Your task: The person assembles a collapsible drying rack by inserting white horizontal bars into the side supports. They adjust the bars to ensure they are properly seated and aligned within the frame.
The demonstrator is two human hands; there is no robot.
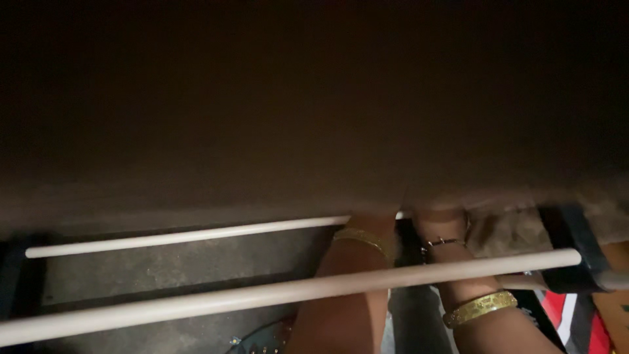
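Both my forearms reach forward between two white rods and under a broad dark brown surface point(314, 118) that fills the upper view. Only the heel of my left hand point(372, 221) shows, above a gold bangle point(364, 238); the fingers are hidden under the brown surface. My right hand point(440, 226) is likewise cut off at the wrist, which wears a thin bracelet point(443, 242), with a wide gold bangle point(479, 308) lower on the arm. The near rod point(196, 303) crosses over both forearms. The far rod point(183, 236) runs beneath the surface's edge.
A black bracket point(578, 252) holds the near rod's right end. Red and white material point(578, 328) lies at the bottom right. A dark studded piece point(262, 341) sits at the bottom edge. Grey floor point(164, 269) shows between the rods.
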